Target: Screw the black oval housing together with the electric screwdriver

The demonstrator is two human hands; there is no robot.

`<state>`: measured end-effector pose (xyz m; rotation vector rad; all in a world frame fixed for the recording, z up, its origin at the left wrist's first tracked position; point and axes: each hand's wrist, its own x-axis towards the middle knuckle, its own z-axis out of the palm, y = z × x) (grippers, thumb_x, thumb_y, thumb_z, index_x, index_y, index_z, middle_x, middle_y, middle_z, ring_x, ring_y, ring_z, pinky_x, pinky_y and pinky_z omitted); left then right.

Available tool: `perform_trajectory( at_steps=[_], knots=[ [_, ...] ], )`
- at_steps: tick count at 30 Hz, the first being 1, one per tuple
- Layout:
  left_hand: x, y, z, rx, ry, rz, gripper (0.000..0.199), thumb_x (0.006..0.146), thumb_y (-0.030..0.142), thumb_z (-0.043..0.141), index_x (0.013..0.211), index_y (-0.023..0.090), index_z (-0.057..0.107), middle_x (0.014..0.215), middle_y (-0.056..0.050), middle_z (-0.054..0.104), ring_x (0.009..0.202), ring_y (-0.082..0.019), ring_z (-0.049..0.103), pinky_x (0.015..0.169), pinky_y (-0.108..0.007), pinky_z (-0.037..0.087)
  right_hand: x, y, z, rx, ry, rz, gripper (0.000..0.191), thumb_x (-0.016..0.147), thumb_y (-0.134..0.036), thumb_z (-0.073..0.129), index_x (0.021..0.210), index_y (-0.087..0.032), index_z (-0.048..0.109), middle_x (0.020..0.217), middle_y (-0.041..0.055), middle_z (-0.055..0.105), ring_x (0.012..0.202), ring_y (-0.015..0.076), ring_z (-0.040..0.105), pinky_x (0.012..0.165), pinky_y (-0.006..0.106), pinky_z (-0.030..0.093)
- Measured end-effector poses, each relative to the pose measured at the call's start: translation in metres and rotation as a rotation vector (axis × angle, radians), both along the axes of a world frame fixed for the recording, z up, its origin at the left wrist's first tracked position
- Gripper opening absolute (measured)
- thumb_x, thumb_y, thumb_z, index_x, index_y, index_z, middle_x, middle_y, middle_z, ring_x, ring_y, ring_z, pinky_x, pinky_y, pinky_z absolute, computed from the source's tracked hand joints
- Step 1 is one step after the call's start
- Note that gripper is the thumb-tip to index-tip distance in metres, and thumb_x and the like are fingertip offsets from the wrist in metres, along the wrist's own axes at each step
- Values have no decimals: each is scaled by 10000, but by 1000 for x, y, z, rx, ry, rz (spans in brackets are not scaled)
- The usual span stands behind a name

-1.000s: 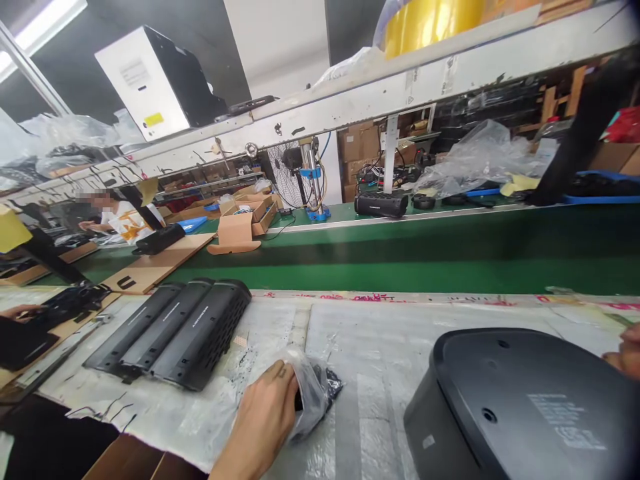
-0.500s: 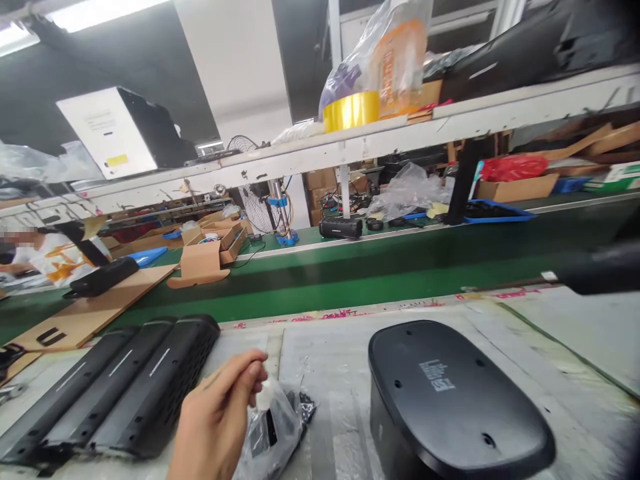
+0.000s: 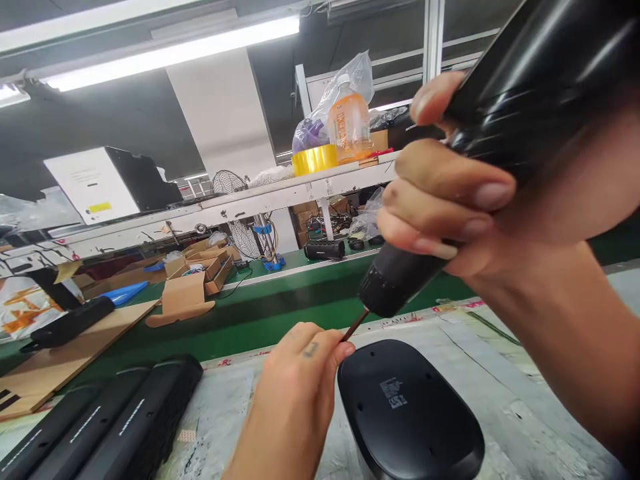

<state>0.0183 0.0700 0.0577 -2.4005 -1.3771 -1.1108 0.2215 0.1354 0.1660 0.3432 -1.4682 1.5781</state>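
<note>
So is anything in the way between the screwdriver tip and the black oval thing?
Yes. The left hand pinches the bit at its tip, beside the rim of the black oval case. The right hand grips the electric screwdriver tilted above. Nothing else lies between.

Electric screwdriver (image 3: 480, 133) in right hand (image 3: 450, 193), left hand (image 3: 300, 373) at its bit (image 3: 355, 327).

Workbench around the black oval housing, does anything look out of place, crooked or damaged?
Nothing stands out. The black oval housing sits flat on the bench; the right hand grips the electric screwdriver, its bit meeting the left hand fingertips. The black speaker shells lie neatly side by side.
</note>
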Motion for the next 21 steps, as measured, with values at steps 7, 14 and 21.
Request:
perform_trajectory(
  at_steps=[7, 14, 21],
  knots=[
    [7, 8, -6, 60, -30, -7, 108, 949, 194, 584, 864, 229, 639, 744, 69, 631, 640, -51, 583, 613, -165, 429, -4, -1, 5, 15, 11, -115, 1187, 660, -911, -256, 675, -124, 632, 472, 13, 405, 402, 115, 471, 421, 261, 442],
    [16, 21, -21, 132, -27, 8, 159, 964, 219, 560, 813, 206, 607, 742, 44, 613, 653, -84, 577, 623, -223, 425, -17, -4, 21, -211, -173, -290, 1167, 479, -892, -385, 573, -164, 522, 400, -1, 329, 305, 112, 334, 328, 258, 340],
    [19, 24, -24, 76, 0, 30, 246, 973, 253, 529, 739, 200, 588, 649, 47, 548, 572, -106, 526, 540, -263, 389, -25, 5, 23, -194, -262, -271, 1085, 582, -982, -258, 614, -178, 470, 387, -22, 329, 333, 124, 324, 348, 263, 336]
  ],
)
